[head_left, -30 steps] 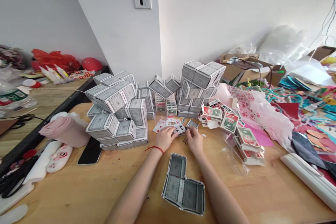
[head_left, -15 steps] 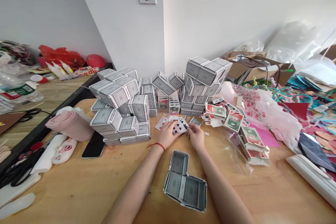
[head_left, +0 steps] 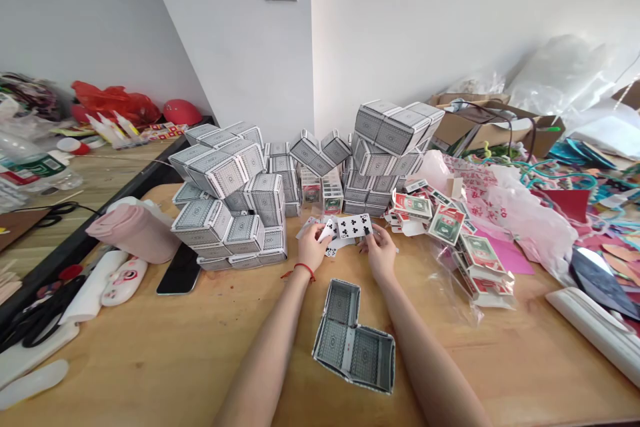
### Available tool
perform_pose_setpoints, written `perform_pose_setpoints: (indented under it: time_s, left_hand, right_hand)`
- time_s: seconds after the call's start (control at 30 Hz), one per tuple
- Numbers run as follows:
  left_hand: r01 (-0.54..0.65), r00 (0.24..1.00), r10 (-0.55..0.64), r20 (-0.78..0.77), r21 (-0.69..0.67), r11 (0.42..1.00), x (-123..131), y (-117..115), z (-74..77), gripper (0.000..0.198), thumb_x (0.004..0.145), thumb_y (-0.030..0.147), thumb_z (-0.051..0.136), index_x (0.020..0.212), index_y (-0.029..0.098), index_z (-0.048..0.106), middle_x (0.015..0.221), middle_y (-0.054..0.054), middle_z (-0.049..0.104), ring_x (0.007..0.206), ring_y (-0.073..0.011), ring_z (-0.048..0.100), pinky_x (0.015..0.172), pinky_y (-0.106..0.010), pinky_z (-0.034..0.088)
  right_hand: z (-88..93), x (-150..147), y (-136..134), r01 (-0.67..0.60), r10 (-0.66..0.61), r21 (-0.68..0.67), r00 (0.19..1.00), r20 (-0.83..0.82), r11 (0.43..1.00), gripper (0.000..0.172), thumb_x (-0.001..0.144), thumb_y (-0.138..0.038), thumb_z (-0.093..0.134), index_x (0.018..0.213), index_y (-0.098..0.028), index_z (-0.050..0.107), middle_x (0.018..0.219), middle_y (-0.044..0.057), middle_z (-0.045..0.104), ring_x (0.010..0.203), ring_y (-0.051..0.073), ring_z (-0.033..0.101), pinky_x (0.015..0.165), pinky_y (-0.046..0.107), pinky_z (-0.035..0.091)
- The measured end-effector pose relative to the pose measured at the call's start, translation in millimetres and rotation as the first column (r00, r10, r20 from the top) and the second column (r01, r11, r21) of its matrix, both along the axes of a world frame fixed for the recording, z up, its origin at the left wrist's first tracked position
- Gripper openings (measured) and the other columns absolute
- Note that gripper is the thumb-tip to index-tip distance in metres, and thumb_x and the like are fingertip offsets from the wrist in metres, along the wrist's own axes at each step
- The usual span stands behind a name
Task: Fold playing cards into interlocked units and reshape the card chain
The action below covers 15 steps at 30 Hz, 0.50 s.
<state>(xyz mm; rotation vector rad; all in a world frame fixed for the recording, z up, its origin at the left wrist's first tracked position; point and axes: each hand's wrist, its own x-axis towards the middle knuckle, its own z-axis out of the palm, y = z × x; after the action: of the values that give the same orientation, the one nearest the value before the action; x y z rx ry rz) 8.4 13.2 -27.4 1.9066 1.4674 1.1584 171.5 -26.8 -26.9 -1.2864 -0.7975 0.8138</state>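
Note:
My left hand [head_left: 311, 248], with a red string round its wrist, pinches a white playing card [head_left: 327, 229] with black club marks. My right hand [head_left: 381, 253] grips the right end of another playing card [head_left: 353, 226], a six of clubs turned sideways. More loose cards [head_left: 331, 250] lie on the table under and beside my hands, partly hidden. Between my forearms rests an L-shaped piece [head_left: 345, 340] folded from cards with grey patterned backs. Beyond my hands, two small stacks of boxed card packs [head_left: 322, 190] stand side by side.
Tall structures of folded card boxes rise at the left [head_left: 235, 200] and right [head_left: 385, 153]. Opened card packs [head_left: 445, 223] lie heaped on the right, beside plastic bags [head_left: 525, 213]. A phone [head_left: 179, 270], pink roll [head_left: 135, 233] and white case [head_left: 595, 327] lie farther out.
My hands have moved apart, the right one to the right. The fanned cards between them are now separated, with one in each hand.

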Motion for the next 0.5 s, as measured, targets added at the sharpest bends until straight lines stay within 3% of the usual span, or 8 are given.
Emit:
perform_pose_setpoints:
  time_s: [0.1, 0.27, 0.37, 0.5]
  left_hand:
    - [-0.082, 0.995, 0.083, 0.063, -0.022, 0.996, -3, -2, 3.0, 0.011, 0.071, 0.028, 0.058, 0.071, 0.017, 0.057, 0.067, 0.0, 0.057, 0.061, -0.0119, 0.051, 0.059, -0.023, 0.04]
    - [-0.14, 0.986, 0.141, 0.084, -0.027, 0.99, -6, -5, 8.4, 0.029, 0.081, 0.035, 0.043, 0.061, 0.017, 0.052, 0.056, -0.001, 0.055, 0.054, -0.0116, 0.049, 0.052, -0.022, 0.037]
    - [-0.117, 0.989, 0.118, 0.092, -0.012, 0.993, -4, -4, 9.2, 0.022, 0.082, 0.032, 0.041, 0.072, 0.018, 0.055, 0.066, -0.003, 0.06, 0.06, -0.0135, 0.054, 0.056, -0.023, 0.04]
    - [-0.058, 0.99, 0.06, 0.126, -0.013, 0.998, -1, -2, 7.1, 0.019, 0.081, 0.026, 0.043, 0.098, 0.019, 0.05, 0.092, -0.006, 0.062, 0.081, -0.0161, 0.059, 0.068, -0.026, 0.045]
  right_hand:
    - [1.6, -1, 1, -0.039, 0.039, 0.003, 0.998, -0.055, 0.999, 0.033, 0.067, -0.043, 0.06, 0.085, -0.015, 0.054, 0.061, 0.004, 0.063, 0.056, 0.018, 0.061, 0.047, 0.029, 0.048]
    - [3.6, -5, 4, -0.051, 0.058, 0.042, 0.979, -0.198, 0.998, 0.032, 0.064, -0.042, 0.064, 0.078, -0.019, 0.048, 0.067, 0.004, 0.064, 0.061, 0.021, 0.064, 0.05, 0.032, 0.052]
    - [7.6, -12, 4, -0.232, 0.24, 0.064, 0.941, -0.239, 0.971, 0.037, 0.062, -0.04, 0.066, 0.086, -0.021, 0.047, 0.07, 0.003, 0.065, 0.06, 0.021, 0.065, 0.05, 0.033, 0.052]
    - [11.3, -23, 2, -0.451, 0.451, 0.057, 0.858, -0.248, 0.891, 0.035, 0.065, -0.041, 0.063, 0.09, -0.019, 0.05, 0.067, 0.002, 0.064, 0.056, 0.019, 0.064, 0.049, 0.032, 0.053]
